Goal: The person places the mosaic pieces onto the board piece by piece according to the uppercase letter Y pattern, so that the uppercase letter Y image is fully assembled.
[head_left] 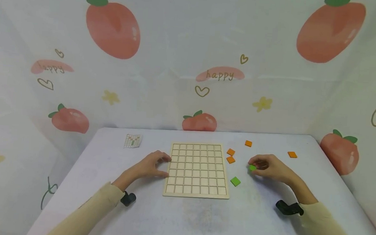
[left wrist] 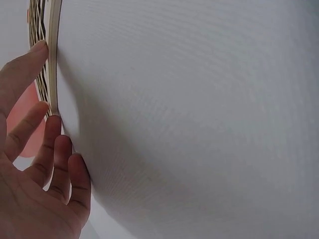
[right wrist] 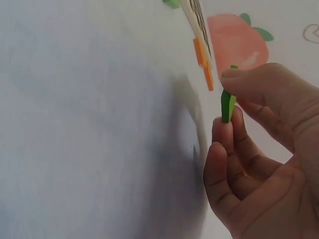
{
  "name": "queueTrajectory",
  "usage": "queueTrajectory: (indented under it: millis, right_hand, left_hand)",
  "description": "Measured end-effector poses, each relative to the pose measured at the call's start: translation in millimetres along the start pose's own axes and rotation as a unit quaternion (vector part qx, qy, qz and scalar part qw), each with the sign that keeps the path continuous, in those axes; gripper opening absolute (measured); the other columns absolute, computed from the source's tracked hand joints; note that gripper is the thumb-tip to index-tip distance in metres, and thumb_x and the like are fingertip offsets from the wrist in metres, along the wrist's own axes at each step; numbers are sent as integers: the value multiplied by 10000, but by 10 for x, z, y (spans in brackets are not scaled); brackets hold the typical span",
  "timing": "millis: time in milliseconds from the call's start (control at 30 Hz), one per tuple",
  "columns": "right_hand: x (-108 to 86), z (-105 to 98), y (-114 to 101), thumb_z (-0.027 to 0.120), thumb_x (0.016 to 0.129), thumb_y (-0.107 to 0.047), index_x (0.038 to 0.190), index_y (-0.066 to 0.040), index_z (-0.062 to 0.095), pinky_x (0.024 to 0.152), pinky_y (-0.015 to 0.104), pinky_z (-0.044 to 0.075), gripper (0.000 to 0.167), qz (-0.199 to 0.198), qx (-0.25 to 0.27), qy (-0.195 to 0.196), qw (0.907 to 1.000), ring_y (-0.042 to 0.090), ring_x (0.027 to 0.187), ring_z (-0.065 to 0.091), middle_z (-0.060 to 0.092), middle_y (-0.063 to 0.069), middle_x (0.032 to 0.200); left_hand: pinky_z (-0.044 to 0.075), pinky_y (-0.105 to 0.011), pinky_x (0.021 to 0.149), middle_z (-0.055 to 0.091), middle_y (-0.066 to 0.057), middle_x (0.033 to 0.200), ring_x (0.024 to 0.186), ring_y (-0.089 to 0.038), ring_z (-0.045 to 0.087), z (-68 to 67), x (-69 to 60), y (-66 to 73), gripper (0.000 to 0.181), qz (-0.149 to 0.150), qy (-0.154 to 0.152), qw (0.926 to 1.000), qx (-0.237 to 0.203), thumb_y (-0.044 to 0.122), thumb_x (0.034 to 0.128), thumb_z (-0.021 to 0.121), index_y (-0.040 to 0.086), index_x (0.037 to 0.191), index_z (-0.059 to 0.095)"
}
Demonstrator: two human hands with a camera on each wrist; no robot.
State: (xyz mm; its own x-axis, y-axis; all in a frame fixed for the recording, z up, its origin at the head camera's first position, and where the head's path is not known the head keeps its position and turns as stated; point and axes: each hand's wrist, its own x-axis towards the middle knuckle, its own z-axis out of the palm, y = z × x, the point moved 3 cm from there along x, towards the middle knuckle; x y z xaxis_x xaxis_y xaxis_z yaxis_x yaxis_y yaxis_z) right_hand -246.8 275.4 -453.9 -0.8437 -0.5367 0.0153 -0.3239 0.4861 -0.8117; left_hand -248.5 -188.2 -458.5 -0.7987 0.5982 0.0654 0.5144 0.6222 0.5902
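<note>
While I watched from my station, I started at the left, where a card [head_left: 133,141] printed with a grid and coloured squares lay on the desk [head_left: 200,224], supposedly out there so that the arm would not cover it. Next came the left hand [head_left: 150,166], its thumb and fingertips spread against the left edge of the board [head_left: 198,171], grasping nothing; I judged that light touch a way of steadying it.

The board lay flat, its border framing a grid of square cells, and I could make out only bare pale wood in them, no tile in any.

Just beyond its right edge sat two orange tiles [head_left: 230,151], too close together for me to tell whether they touched. A loose green tile [head_left: 235,181] lay nearer me, and another orange tile [head_left: 248,143] farther back, all probably left close for easy reach. Past these, the right hand [head_left: 271,167] pinched a second green tile [head_left: 252,168] between thumb and fingertips, on edge in the wrist view, a hold that seemed suited to so thin a piece. Well apart, farthest right, lay one last orange tile [head_left: 292,154].
</note>
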Motion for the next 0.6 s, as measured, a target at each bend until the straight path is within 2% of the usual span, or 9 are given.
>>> queueTrajectory:
  millis: [367, 600]
  right_hand:
    - [189, 137, -75, 772, 872, 16, 1162, 47, 686, 831, 302, 527, 304, -397, 465, 108, 9981, 309, 964, 659, 670, 207, 1160]
    - [337, 253, -133, 786, 875, -12, 1159, 29, 696, 837, 318, 524, 300, -472, 417, 225, 9978, 270, 968, 638, 690, 117, 1118]
  left_hand:
    - [446, -432, 994, 619, -76, 1219, 1129, -282, 569, 11, -10, -20, 561, -64, -38, 10000, 9, 213, 802, 885, 29, 1256, 613]
    - [442, -442, 992, 613, -71, 1221, 1124, -279, 565, 11, -2, -27, 557, -94, -40, 9999, 26, 223, 806, 883, 38, 1257, 614]
